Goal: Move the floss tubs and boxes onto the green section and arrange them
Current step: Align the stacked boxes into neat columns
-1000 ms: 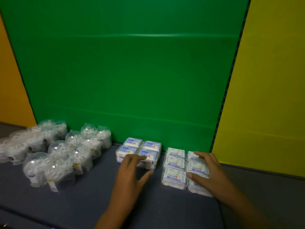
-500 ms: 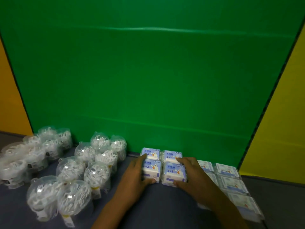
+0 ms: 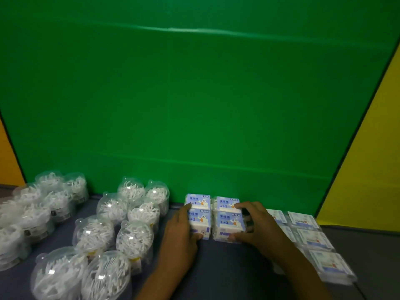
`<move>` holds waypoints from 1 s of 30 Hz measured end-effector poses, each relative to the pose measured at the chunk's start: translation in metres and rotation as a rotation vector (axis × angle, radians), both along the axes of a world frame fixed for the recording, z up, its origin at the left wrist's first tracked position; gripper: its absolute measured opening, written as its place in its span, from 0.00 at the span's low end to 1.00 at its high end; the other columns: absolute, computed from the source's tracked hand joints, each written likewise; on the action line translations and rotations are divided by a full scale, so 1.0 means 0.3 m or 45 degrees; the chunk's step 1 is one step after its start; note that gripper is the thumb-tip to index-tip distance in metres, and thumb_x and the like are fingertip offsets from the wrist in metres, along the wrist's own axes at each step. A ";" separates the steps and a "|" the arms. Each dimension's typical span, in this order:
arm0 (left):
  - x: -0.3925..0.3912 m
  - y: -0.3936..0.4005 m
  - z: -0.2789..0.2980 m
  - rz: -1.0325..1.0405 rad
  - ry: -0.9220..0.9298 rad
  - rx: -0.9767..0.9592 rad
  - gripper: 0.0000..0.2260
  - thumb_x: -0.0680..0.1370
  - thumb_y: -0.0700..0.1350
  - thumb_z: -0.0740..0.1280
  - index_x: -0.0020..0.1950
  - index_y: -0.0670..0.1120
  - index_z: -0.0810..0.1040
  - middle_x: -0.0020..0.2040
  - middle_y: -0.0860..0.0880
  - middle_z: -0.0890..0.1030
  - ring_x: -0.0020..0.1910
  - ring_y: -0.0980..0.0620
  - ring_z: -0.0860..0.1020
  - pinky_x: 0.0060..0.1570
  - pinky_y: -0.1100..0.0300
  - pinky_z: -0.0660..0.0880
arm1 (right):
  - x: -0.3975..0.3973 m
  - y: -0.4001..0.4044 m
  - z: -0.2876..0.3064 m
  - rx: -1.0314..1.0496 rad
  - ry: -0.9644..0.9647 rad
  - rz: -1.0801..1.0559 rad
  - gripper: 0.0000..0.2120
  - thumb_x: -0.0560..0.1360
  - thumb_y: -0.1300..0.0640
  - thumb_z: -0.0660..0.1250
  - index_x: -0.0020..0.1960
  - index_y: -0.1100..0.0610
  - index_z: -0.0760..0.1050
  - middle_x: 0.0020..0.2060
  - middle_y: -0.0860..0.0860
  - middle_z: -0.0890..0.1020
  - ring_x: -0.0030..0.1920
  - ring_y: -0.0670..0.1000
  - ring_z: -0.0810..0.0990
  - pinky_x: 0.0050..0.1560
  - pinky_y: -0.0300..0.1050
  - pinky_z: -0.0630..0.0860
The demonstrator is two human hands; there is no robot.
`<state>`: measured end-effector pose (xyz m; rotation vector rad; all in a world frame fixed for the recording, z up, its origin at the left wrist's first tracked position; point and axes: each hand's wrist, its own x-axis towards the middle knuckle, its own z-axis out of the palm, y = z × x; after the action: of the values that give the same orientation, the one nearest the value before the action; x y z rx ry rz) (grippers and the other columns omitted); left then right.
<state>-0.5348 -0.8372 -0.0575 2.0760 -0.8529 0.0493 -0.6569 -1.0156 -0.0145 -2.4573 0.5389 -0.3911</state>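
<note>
**Q:** Green panel (image 3: 194, 100) fills the background. What lies in front of it?

**A:** At its foot, on a dark grey mat (image 3: 227, 271), sits a block of four blue boxes (image 3: 214, 215), two by two, touching the green edge but apparently not yet on it. The left hand (image 3: 179, 237) is curled against the block's left side, thumb on the near face. The right hand (image 3: 255, 226) wraps the right side, thumb near and fingers far, so both hands squeeze the block between them.

**Q:** How should the move be done?

**A:** My judgement: press evenly from both sides and move all four as one, or the middle seam may open and the boxes splay.

**Q:** What are they like?

**A:** Squarish, glossy printed packs with a cartoon bear. Right of them lie flat boxes (image 3: 311, 237) in clear wrap, blurred. Left stand round tubs (image 3: 134, 237) of clear plastic with little ears, full of white floss picks, clustered in two groups. Yellow wall (image 3: 372, 159) lies far right.
</note>
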 end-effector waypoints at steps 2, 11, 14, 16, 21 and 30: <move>0.001 0.001 0.001 -0.009 0.029 -0.033 0.36 0.70 0.40 0.74 0.74 0.50 0.62 0.68 0.49 0.71 0.62 0.49 0.73 0.64 0.53 0.70 | -0.001 0.001 -0.009 0.058 -0.038 -0.003 0.35 0.64 0.51 0.79 0.66 0.45 0.66 0.58 0.43 0.67 0.52 0.42 0.73 0.48 0.32 0.76; 0.002 0.002 0.008 -0.015 0.052 -0.086 0.36 0.69 0.36 0.74 0.74 0.47 0.63 0.67 0.49 0.71 0.62 0.51 0.73 0.64 0.61 0.69 | 0.014 0.003 -0.018 0.063 -0.024 -0.034 0.37 0.64 0.51 0.79 0.69 0.47 0.66 0.58 0.41 0.68 0.55 0.42 0.71 0.43 0.28 0.74; 0.002 0.003 0.006 -0.023 0.077 -0.086 0.36 0.69 0.36 0.74 0.74 0.47 0.64 0.67 0.49 0.71 0.59 0.49 0.75 0.62 0.56 0.72 | 0.008 0.012 -0.026 0.063 -0.040 -0.043 0.38 0.65 0.51 0.78 0.71 0.47 0.65 0.60 0.43 0.69 0.57 0.42 0.71 0.50 0.31 0.75; 0.000 0.001 0.007 -0.034 0.080 -0.087 0.36 0.69 0.36 0.74 0.74 0.46 0.64 0.67 0.48 0.71 0.58 0.50 0.76 0.62 0.58 0.71 | 0.000 0.012 -0.035 0.063 -0.054 -0.043 0.38 0.66 0.51 0.78 0.72 0.47 0.64 0.59 0.42 0.69 0.57 0.41 0.70 0.50 0.30 0.75; 0.004 -0.003 0.003 -0.054 0.103 -0.069 0.35 0.69 0.35 0.74 0.74 0.46 0.64 0.67 0.49 0.72 0.58 0.50 0.76 0.54 0.77 0.67 | -0.002 0.003 -0.043 0.083 -0.082 -0.047 0.38 0.65 0.51 0.79 0.71 0.47 0.65 0.58 0.41 0.69 0.58 0.42 0.72 0.51 0.31 0.76; -0.038 0.019 0.016 -0.101 0.008 0.069 0.39 0.73 0.44 0.72 0.77 0.46 0.51 0.76 0.43 0.56 0.75 0.46 0.56 0.74 0.59 0.52 | -0.024 0.039 -0.030 -0.132 -0.037 -0.040 0.38 0.69 0.44 0.75 0.74 0.47 0.61 0.67 0.45 0.66 0.62 0.43 0.67 0.62 0.37 0.66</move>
<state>-0.5462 -0.8315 -0.0526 2.0890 -0.9417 -0.0231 -0.6640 -1.0038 -0.0234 -2.5404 0.5589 -0.4778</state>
